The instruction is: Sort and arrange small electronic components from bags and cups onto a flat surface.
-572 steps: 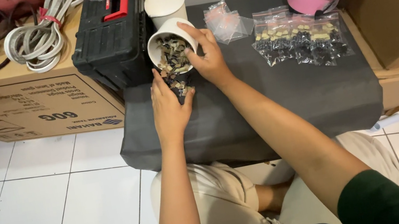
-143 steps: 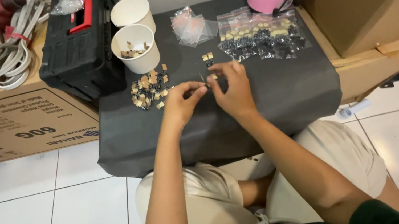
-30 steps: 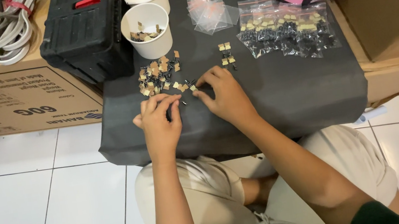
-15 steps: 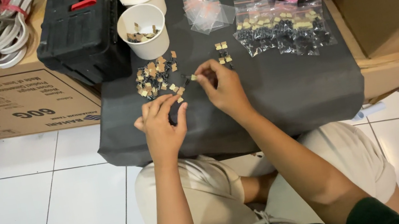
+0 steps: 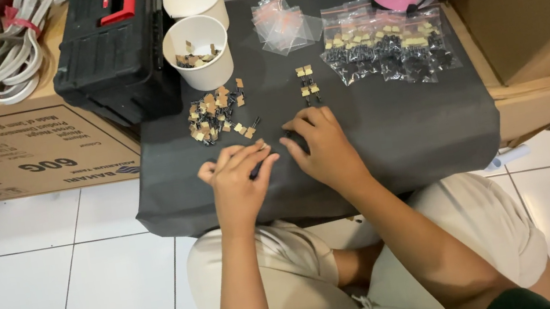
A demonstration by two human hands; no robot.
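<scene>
Left hand (image 5: 238,177) curled, fingertips pinching a small part, barely visible | right hand (image 5: 318,146) curled over a dark piece on bench (image 5: 397,126) | loose pile of small parts (image 5: 216,116) just beyond | judged light, rigid, easily scattered; pinch by body.

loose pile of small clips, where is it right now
In the head view the loose pile of small clips lies on the dark cloth, just below the white cup that holds more of them, left of the four lined-up clips.
</scene>
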